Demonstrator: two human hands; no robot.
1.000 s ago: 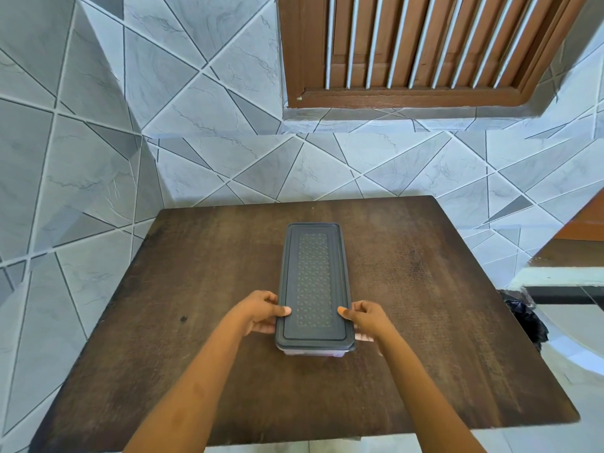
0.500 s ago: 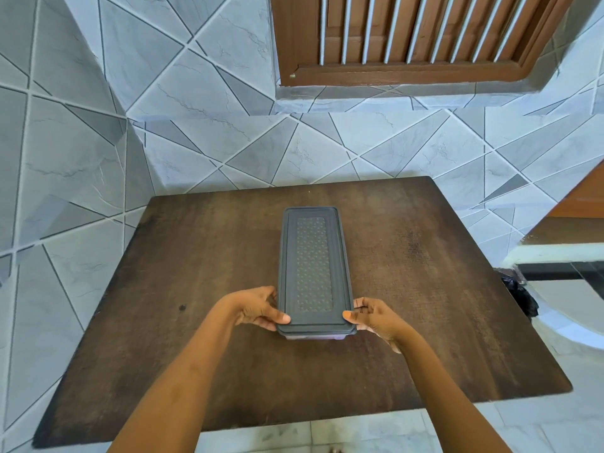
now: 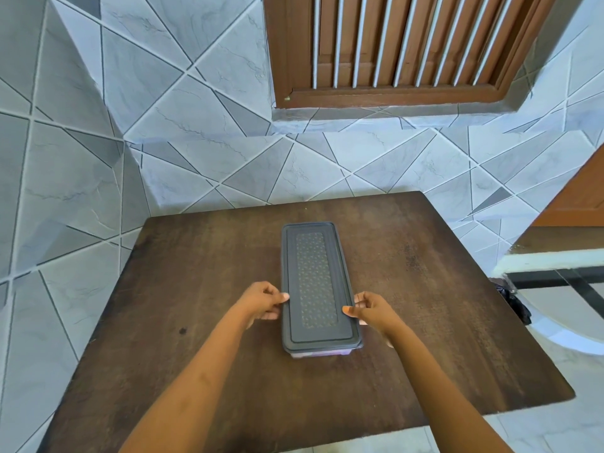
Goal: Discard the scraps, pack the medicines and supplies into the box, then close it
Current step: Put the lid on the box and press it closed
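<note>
Grey angular tiles [image 3: 183,132] cover the wall across the upper half of the frame, with a brown louvred window [image 3: 402,47] at upper right; below them I see a dark wooden table [image 3: 183,276] filling the lower half; the box [image 3: 318,289] lies at centre frame, long side running away from me, its dark patterned lid [image 3: 315,279] seated on top; my left hand [image 3: 263,302] pinches the lid's left edge, thumb on top; my right hand [image 3: 371,310] pinches the right edge likewise.
</note>
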